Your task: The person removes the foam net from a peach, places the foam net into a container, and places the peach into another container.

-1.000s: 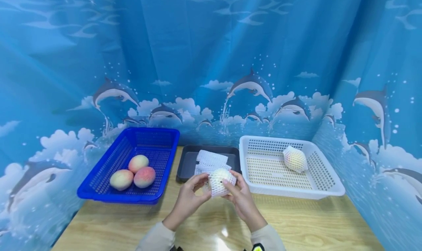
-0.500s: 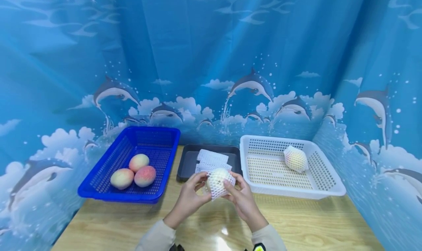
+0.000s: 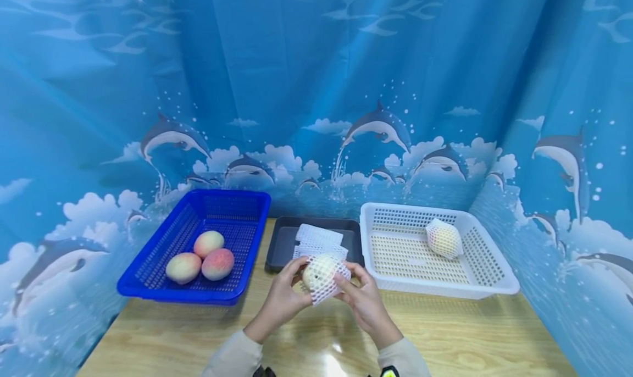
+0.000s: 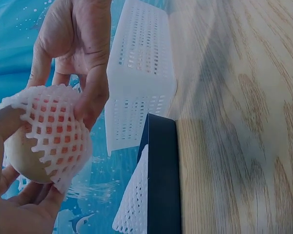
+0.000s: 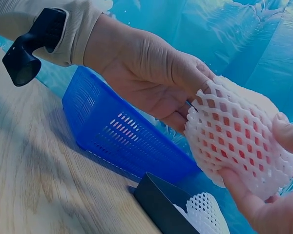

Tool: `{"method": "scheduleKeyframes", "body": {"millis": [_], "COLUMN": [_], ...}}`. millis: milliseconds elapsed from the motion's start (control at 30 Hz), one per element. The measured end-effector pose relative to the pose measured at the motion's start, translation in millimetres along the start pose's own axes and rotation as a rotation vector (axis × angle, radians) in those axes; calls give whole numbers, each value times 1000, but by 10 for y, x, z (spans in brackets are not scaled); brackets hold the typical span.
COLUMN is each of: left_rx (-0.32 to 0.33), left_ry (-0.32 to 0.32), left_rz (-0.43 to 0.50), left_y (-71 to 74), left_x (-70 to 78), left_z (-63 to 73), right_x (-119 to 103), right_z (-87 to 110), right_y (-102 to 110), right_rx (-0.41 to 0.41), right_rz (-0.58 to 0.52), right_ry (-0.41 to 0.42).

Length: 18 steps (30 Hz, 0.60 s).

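Note:
A pale yellow peach point(image 3: 312, 276) with a reddish side is held up between both hands, over the table in front of the dark tray. A white foam fruit net point(image 4: 58, 127) covers much of it, leaving part of the pale skin bare on the left-hand side. My left hand point(image 3: 283, 295) grips the peach and net from the left, thumb below and fingers above. From the right, my right hand point(image 3: 365, 304) pinches the net, its thumb pressed on the mesh. In the right wrist view, the red skin shows through the netting point(image 5: 234, 136).
A blue basket point(image 3: 247, 256) at left holds three peaches point(image 3: 217, 264). Behind the hands, a dark tray point(image 3: 281, 245) holds flat white foam nets point(image 3: 318, 236). At right stands a white basket point(image 3: 410, 282) containing one netted peach point(image 3: 443, 238). A dolphin-print curtain point(image 3: 316, 91) hangs behind.
The net's edge has shifted across the peach, and more bare skin shows at its left. The peach has turned and moved slightly left; both hands stay in nearly the same place.

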<state>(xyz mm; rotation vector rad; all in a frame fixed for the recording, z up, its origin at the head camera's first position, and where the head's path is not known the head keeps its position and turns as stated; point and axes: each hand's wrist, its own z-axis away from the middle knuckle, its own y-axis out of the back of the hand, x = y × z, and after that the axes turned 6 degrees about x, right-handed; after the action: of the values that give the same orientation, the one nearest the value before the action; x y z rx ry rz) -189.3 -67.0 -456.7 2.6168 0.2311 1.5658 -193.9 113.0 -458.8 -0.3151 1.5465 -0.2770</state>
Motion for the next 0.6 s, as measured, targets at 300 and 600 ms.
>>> {"method": "scheduleKeyframes", "body": {"millis": [300, 600], "left_rx": [-13, 8], "left_ry": [-74, -51], "left_rz": [-70, -45], "left_y": [58, 98], "left_x": [-32, -11], "left_z": [14, -1], "right_x": [-6, -125], "right_z": [16, 56], "right_y": [3, 78], "right_rx": [-66, -100], "right_rz": [16, 292], "right_ry": [4, 99]}}
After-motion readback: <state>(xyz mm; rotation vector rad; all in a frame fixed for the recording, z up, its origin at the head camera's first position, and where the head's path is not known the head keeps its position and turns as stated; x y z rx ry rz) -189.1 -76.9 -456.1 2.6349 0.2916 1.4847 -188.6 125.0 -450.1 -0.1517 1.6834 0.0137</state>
